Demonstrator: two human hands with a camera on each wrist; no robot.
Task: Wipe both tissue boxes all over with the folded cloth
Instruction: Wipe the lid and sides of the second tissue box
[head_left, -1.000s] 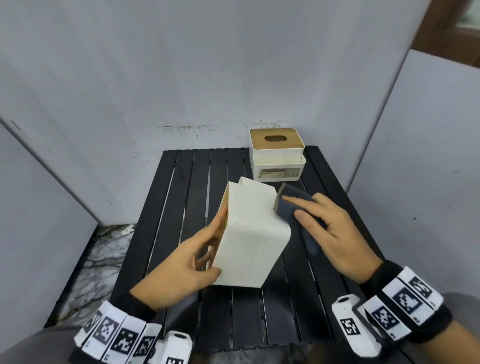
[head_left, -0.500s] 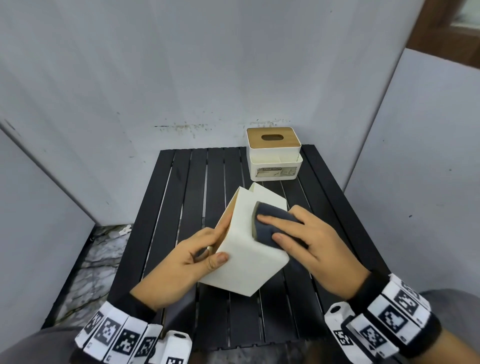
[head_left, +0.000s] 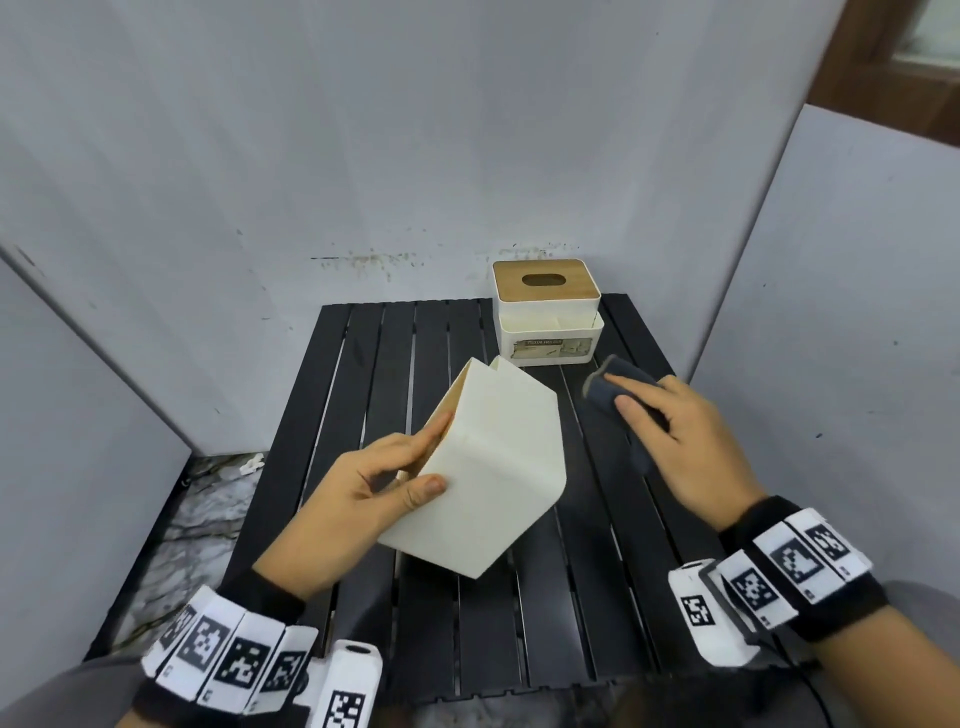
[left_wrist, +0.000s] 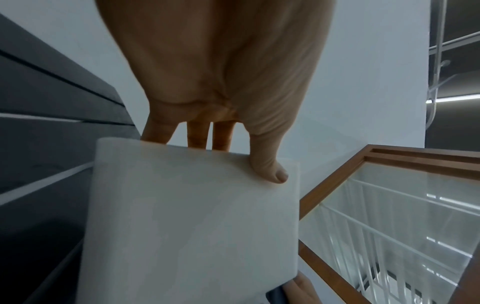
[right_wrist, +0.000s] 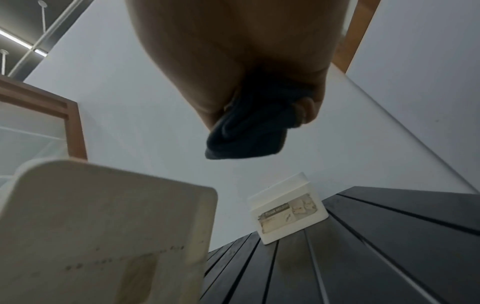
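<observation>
head view: left hand (head_left: 358, 483) grips tilted tissue box (head_left: 488, 467), long axis toward far-left; right hand (head_left: 680, 436) clutches cloth (head_left: 602, 387).

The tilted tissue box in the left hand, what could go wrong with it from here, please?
The left hand holds the tilted tissue box only at one edge, thumb on one face and fingers behind, so it might slip onto the black slatted table. The right hand holds the folded cloth clear of it, so some faces may stay unwiped.

Both bare hands (head_left: 363, 488) wear black wristbands (head_left: 810, 571) carrying white blocks printed with black square codes.
</observation>
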